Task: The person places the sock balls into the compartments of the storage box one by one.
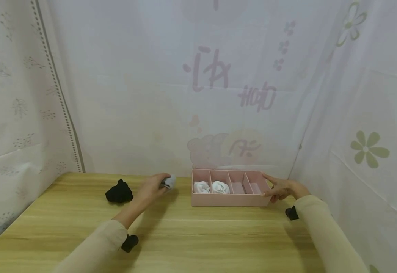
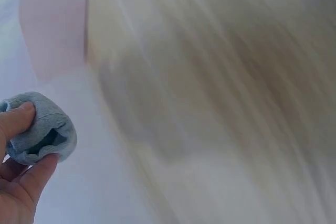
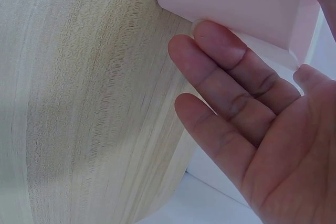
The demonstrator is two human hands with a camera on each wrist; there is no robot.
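Note:
My left hand (image 1: 153, 186) pinches a rolled-up grey-blue sock (image 2: 44, 127) between thumb and fingers, held above the table to the left of a pink divided box (image 1: 230, 200). In the left wrist view a fold in the roll gapes towards the fingertips. White rolled cloths, a first (image 1: 201, 187) and a second (image 1: 220, 187), sit in the two leftmost compartments. My right hand (image 1: 280, 188) holds the box's right end, with thumb and index finger at its two corners. Its other fingers (image 3: 210, 66) extend loosely beside the end wall in the right wrist view.
A bunched black cloth (image 1: 120, 192) lies on the wooden table (image 1: 198, 235), left of my left hand. Printed white curtains (image 1: 143, 94) hang behind the table and along both sides. Black wrist-camera parts (image 1: 130, 243) stick out under my sleeves.

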